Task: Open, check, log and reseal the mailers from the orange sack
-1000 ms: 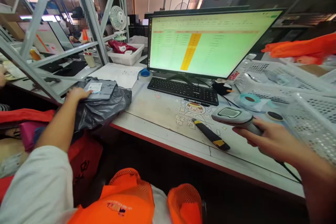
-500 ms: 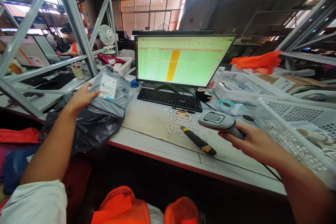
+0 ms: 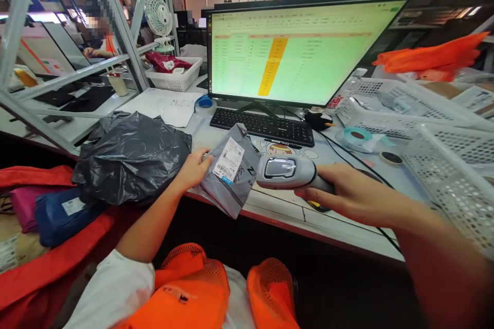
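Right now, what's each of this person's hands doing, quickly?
Left hand: closed on the edge of a grey parcel, its label facing up.
Right hand: closed around the handle of a scanner.

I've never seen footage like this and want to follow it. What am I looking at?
No robot here: someone is working bare-handed, filmed by a camera worn on the head, looking forward and down. The left hand grips a grey plastic mailer by its edge, its white label facing the camera. The right hand holds a barcode scanner, its front end close to the mailer. On the desk are a black plastic bag at left, a monitor, and a keyboard in front of it.
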`<action>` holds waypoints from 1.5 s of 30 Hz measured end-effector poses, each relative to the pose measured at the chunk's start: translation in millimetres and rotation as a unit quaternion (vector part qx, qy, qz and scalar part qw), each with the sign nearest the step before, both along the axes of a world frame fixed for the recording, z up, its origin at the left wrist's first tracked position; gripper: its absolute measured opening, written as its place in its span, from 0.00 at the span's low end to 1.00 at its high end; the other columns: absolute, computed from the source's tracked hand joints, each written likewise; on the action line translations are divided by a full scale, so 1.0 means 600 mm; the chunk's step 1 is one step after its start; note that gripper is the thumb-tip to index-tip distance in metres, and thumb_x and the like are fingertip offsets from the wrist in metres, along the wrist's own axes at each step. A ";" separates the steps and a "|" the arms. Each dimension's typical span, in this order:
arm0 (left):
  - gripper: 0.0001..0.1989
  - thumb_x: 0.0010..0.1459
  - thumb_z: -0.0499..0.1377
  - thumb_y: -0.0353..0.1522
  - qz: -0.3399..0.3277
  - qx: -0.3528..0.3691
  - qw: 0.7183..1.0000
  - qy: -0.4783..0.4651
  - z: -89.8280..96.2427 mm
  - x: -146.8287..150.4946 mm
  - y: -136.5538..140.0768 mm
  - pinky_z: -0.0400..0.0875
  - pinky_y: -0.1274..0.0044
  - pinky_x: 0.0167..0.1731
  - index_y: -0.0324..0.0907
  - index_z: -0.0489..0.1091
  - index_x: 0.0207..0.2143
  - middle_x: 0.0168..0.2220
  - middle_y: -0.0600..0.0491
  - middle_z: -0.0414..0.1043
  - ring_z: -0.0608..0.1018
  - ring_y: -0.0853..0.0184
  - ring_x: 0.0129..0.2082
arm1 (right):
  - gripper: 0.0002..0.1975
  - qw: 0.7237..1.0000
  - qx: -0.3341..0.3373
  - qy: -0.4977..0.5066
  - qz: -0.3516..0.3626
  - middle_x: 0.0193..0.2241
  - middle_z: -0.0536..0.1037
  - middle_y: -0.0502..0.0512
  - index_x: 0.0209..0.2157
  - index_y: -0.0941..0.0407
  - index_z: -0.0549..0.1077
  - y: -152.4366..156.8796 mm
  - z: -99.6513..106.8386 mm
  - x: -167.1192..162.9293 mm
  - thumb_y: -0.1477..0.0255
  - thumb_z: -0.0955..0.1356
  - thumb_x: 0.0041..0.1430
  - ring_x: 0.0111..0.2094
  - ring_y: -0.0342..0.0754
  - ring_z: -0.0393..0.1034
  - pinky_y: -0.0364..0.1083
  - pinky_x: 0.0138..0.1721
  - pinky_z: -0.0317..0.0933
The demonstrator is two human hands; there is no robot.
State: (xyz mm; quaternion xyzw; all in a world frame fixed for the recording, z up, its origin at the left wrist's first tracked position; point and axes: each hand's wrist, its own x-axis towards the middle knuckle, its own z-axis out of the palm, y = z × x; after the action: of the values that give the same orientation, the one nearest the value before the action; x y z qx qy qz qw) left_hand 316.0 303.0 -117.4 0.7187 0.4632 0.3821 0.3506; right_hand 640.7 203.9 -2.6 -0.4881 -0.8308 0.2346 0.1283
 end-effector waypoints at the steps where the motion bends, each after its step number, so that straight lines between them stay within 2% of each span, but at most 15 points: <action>1: 0.20 0.65 0.52 0.38 -0.001 -0.001 1.000 -0.001 0.003 0.001 -0.002 0.73 0.73 0.49 0.39 0.75 0.51 0.48 0.49 0.80 0.80 0.60 0.46 | 0.20 1.000 0.005 0.002 0.014 0.33 0.81 0.55 0.42 0.58 0.79 0.000 0.002 -0.009 0.56 0.67 0.63 0.31 0.49 0.72 0.45 0.33 0.64; 5: 0.20 0.65 0.51 0.39 -0.001 -0.012 1.000 0.004 -0.009 -0.007 0.002 0.74 0.75 0.48 0.39 0.75 0.52 0.48 0.49 0.80 0.80 0.62 0.45 | 0.20 1.000 0.022 -0.002 0.017 0.33 0.81 0.55 0.43 0.56 0.79 0.013 -0.011 -0.014 0.55 0.66 0.64 0.35 0.52 0.74 0.47 0.37 0.66; 7: 0.20 0.65 0.52 0.39 0.011 -0.023 1.000 0.015 -0.030 -0.017 0.014 0.74 0.75 0.48 0.39 0.75 0.51 0.48 0.49 0.81 0.81 0.61 0.46 | 0.20 0.998 0.049 -0.012 -0.029 0.32 0.81 0.55 0.42 0.55 0.78 0.030 -0.040 0.006 0.54 0.65 0.64 0.35 0.53 0.75 0.47 0.37 0.66; 9: 0.19 0.64 0.53 0.38 0.029 -0.036 0.998 0.035 -0.055 -0.026 0.030 0.73 0.74 0.50 0.38 0.76 0.49 0.48 0.48 0.81 0.81 0.60 0.48 | 0.20 0.989 0.081 -0.053 -0.108 0.34 0.82 0.57 0.43 0.55 0.77 0.052 -0.082 0.039 0.54 0.65 0.63 0.35 0.55 0.75 0.48 0.36 0.65; 11: 0.17 0.63 0.55 0.36 0.048 -0.042 0.996 0.058 -0.079 -0.032 0.042 0.72 0.72 0.52 0.38 0.77 0.47 0.48 0.47 0.82 0.81 0.58 0.49 | 0.21 0.963 0.093 -0.133 -0.215 0.36 0.82 0.62 0.44 0.59 0.76 0.072 -0.131 0.079 0.56 0.64 0.63 0.37 0.59 0.76 0.50 0.37 0.65; 14: 0.17 0.63 0.55 0.37 0.070 -0.030 0.994 0.074 -0.106 -0.032 0.047 0.71 0.70 0.54 0.39 0.77 0.47 0.49 0.44 0.81 0.81 0.55 0.51 | 0.25 0.904 0.084 -0.227 -0.353 0.45 0.81 0.71 0.54 0.64 0.72 0.088 -0.198 0.128 0.60 0.60 0.68 0.45 0.64 0.77 0.54 0.42 0.66; 17: 0.18 0.64 0.54 0.39 0.082 -0.017 0.993 0.078 -0.121 -0.028 0.045 0.71 0.69 0.54 0.40 0.77 0.49 0.50 0.44 0.81 0.81 0.54 0.51 | 0.28 0.852 0.063 -0.277 -0.439 0.50 0.78 0.75 0.61 0.68 0.66 0.086 -0.236 0.151 0.63 0.59 0.69 0.50 0.67 0.76 0.57 0.45 0.67; 20: 0.19 0.66 0.53 0.41 0.077 -0.009 0.994 0.078 -0.129 -0.029 0.045 0.71 0.70 0.54 0.41 0.77 0.50 0.49 0.44 0.82 0.82 0.54 0.50 | 0.30 0.830 0.054 -0.316 -0.457 0.48 0.78 0.77 0.60 0.70 0.66 0.082 -0.227 0.152 0.61 0.61 0.68 0.52 0.70 0.74 0.59 0.48 0.67; 23: 0.20 0.66 0.53 0.42 0.073 -0.002 0.994 0.079 -0.133 -0.032 0.049 0.71 0.69 0.54 0.40 0.77 0.50 0.49 0.43 0.81 0.82 0.54 0.51 | 0.31 0.827 0.135 -0.293 -0.461 0.53 0.75 0.79 0.61 0.71 0.67 0.104 -0.184 0.134 0.60 0.58 0.69 0.57 0.70 0.70 0.59 0.55 0.64; 25: 0.21 0.66 0.53 0.42 0.074 -0.001 0.994 0.083 -0.134 -0.035 0.051 0.71 0.69 0.54 0.40 0.77 0.50 0.50 0.43 0.81 0.82 0.54 0.51 | 0.31 0.848 0.172 -0.240 -0.440 0.58 0.72 0.77 0.67 0.68 0.62 0.143 -0.159 0.118 0.63 0.56 0.71 0.60 0.67 0.68 0.58 0.59 0.61; 27: 0.21 0.65 0.53 0.43 0.075 -0.001 0.994 0.083 -0.133 -0.036 0.051 0.72 0.70 0.53 0.41 0.77 0.49 0.49 0.44 0.82 0.82 0.54 0.50 | 0.29 0.882 0.120 -0.215 -0.402 0.59 0.74 0.72 0.69 0.62 0.62 0.195 -0.150 0.105 0.67 0.58 0.70 0.59 0.64 0.69 0.56 0.58 0.62; 29: 0.21 0.65 0.53 0.43 0.074 -0.004 0.994 0.078 -0.131 -0.037 0.050 0.73 0.71 0.51 0.42 0.78 0.48 0.49 0.45 0.82 0.82 0.55 0.49 | 0.28 0.897 0.072 -0.213 -0.380 0.57 0.76 0.68 0.67 0.58 0.66 0.249 -0.156 0.096 0.70 0.63 0.67 0.57 0.62 0.71 0.54 0.57 0.64; 33: 0.21 0.64 0.54 0.44 0.076 -0.004 0.996 0.056 -0.130 -0.036 0.048 0.73 0.71 0.51 0.42 0.78 0.48 0.48 0.46 0.82 0.82 0.55 0.49 | 0.26 0.895 0.039 -0.216 -0.388 0.58 0.74 0.68 0.66 0.58 0.66 0.321 -0.180 0.092 0.67 0.65 0.69 0.58 0.59 0.71 0.57 0.58 0.64; 37: 0.20 0.65 0.53 0.43 0.068 0.004 0.996 0.050 -0.133 -0.034 0.049 0.74 0.70 0.51 0.42 0.78 0.47 0.47 0.46 0.82 0.83 0.55 0.48 | 0.23 0.892 0.019 -0.221 -0.393 0.57 0.75 0.63 0.59 0.57 0.72 0.350 -0.189 0.100 0.59 0.67 0.70 0.57 0.56 0.71 0.61 0.59 0.65; 45: 0.19 0.65 0.54 0.42 0.072 0.006 0.995 0.062 -0.130 -0.034 0.050 0.73 0.70 0.50 0.41 0.78 0.46 0.45 0.45 0.83 0.83 0.54 0.47 | 0.23 0.900 0.011 -0.215 -0.379 0.59 0.72 0.63 0.60 0.57 0.71 0.393 -0.199 0.092 0.60 0.69 0.69 0.57 0.56 0.70 0.61 0.58 0.67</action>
State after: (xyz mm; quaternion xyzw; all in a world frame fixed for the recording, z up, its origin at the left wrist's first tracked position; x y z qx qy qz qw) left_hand 295.5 333.0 -195.4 0.7079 0.5324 0.3634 0.2887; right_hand 696.0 439.9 -122.2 -0.8032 -0.5930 0.0481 0.0309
